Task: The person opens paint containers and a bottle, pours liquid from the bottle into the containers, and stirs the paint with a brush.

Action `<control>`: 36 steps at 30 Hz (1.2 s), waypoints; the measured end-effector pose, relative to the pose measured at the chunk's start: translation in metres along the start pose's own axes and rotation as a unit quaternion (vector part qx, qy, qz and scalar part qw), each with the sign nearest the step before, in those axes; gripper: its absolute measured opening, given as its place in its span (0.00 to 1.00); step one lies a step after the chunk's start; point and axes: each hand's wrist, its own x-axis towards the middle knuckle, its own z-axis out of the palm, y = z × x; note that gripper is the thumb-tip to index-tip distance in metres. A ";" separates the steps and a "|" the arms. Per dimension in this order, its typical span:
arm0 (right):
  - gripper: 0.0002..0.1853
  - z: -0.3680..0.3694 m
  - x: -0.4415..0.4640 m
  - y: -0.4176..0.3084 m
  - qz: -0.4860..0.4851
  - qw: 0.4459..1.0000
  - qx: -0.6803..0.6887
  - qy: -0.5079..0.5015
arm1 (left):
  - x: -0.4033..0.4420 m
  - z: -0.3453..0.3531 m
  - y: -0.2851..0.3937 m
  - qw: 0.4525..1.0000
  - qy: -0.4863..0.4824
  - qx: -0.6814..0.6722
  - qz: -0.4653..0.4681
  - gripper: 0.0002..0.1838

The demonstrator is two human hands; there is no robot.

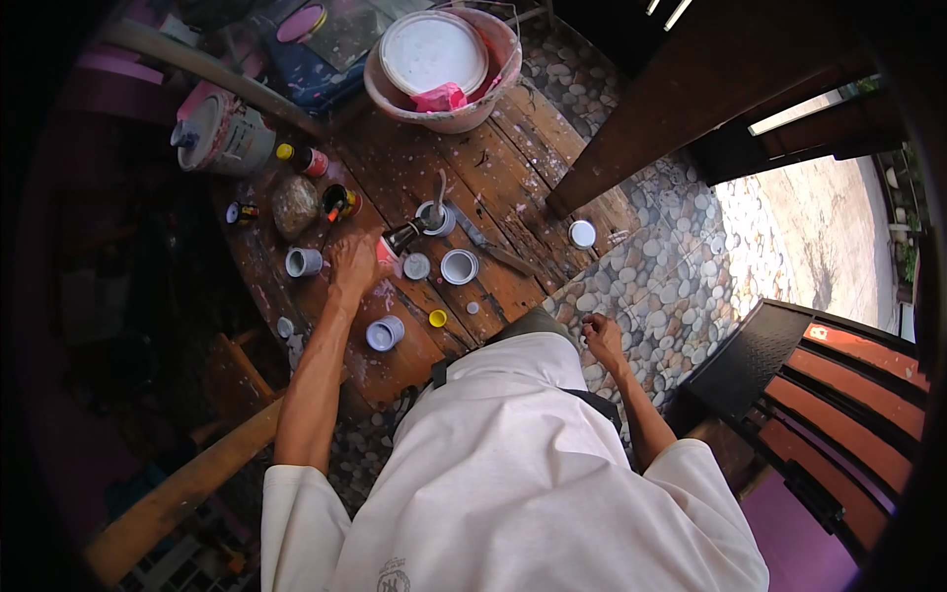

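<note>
My left hand (355,264) is wrapped round a bottle (388,253) with a red and white label. The bottle is tilted, its dark neck pointing at an open tin (434,219) in which a pale-handled tool (440,185) stands. Whether liquid flows from it is too small to tell. Close by on the worn wooden table are a second open tin (460,266), a round lid (416,266), a yellow cap (438,318) and a tin of pale paint (385,333). My right hand (603,340) hangs beside my thigh with curled fingers, their contents unclear.
Left of the bottle stand a stone (295,205), a yellow-capped bottle (303,159) and a small grey tin (304,261). A paint bucket (225,133) and a large basin (424,116) sit at the back. A flat scraper-like tool (493,247) lies near a white lid (582,234).
</note>
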 end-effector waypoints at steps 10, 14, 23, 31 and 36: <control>0.10 0.002 0.005 -0.001 0.013 1.000 0.015 -0.001 | -0.002 0.005 -0.002 1.000 0.010 -0.012 0.004 0.36; 0.13 0.000 0.006 -0.015 0.051 0.998 0.040 -0.010 | 0.001 0.020 -0.006 0.997 0.005 -0.073 -0.018 0.34; 0.11 -0.011 0.013 -0.096 -0.131 0.991 0.014 -0.028 | -0.015 0.016 0.007 0.960 0.052 -0.271 -0.058 0.33; 0.16 0.021 0.025 -0.180 -0.312 0.923 -0.139 -0.177 | -0.072 0.011 0.029 0.843 0.098 -0.518 -0.107 0.28; 0.23 0.059 0.040 -0.199 -0.371 0.890 -0.175 -0.201 | -0.122 0.004 0.040 0.855 0.174 -0.479 -0.092 0.26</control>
